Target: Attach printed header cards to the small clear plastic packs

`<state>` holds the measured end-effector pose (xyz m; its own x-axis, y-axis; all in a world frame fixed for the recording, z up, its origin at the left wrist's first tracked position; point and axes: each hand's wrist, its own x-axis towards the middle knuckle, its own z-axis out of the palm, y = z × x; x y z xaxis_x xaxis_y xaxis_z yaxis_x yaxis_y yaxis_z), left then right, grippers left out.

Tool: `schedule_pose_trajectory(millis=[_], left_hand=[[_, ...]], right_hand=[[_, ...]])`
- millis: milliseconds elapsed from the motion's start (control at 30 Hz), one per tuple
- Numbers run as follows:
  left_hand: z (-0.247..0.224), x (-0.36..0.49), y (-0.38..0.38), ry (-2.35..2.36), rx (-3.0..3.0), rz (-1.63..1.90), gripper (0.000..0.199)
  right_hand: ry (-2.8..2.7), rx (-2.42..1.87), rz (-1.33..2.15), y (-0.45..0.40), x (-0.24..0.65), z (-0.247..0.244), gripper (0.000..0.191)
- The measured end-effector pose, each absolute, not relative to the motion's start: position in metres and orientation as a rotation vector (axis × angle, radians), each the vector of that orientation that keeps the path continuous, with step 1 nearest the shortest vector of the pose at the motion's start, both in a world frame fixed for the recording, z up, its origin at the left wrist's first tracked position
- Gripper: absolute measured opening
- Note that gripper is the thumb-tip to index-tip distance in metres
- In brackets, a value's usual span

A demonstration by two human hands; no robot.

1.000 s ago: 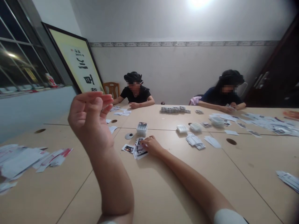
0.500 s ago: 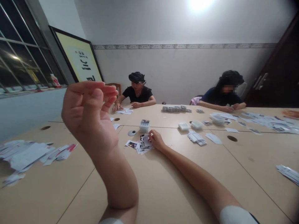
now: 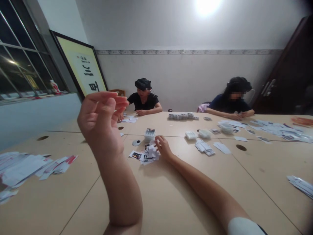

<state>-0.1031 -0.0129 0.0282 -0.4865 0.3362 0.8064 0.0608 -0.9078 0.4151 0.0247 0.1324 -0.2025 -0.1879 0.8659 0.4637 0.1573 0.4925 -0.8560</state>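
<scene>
My left hand (image 3: 104, 122) is raised close to the camera on the left, palm in view. Its fingers are loosely curved and slightly apart, the thumb bent in front of them, and nothing shows in them. My right hand (image 3: 164, 147) hovers at the right edge of a loose heap of small printed cards (image 3: 150, 153), fingers bent and apart; no held item is visible. Just behind the heap stands a small clear box (image 3: 149, 134) with a dark printed card on top. A round disc (image 3: 136, 143) with a dark hole lies left of the box.
Paper pieces (image 3: 24, 166) spread over the left of the table (image 3: 171, 202). Clear boxes (image 3: 204, 133), card stacks (image 3: 204, 147) and scattered papers (image 3: 274, 129) lie to the right, card rows (image 3: 182, 116) behind. Two people (image 3: 144, 99) sit across. Round holes (image 3: 241, 148) pierce the tabletop.
My left hand has shifted right and slightly down in view. My right hand has drawn slightly away from the card heap, its fingers lifted and more spread. The camera has turned a little.
</scene>
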Motion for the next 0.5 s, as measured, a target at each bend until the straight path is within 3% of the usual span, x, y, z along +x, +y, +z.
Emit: schedule_pose_trajectory(millis=[167, 300, 500], left_hand=[[0.027, -0.097, 0.002, 0.814, 1.803, 2.134, 0.007], [0.027, -0.087, 0.011, 1.242, 2.042, 1.695, 0.015], [0.024, -0.067, 0.016, 1.294, 2.171, 1.415, 0.015]], right_hand=[[-1.584, -0.702, 0.704, 0.125, 0.06, -0.124, 0.027], [-1.652, -0.548, 0.72, 0.106, 0.102, -0.058, 0.025], [-1.714, -0.313, 0.858, 0.076, 0.146, -0.024, 0.008]])
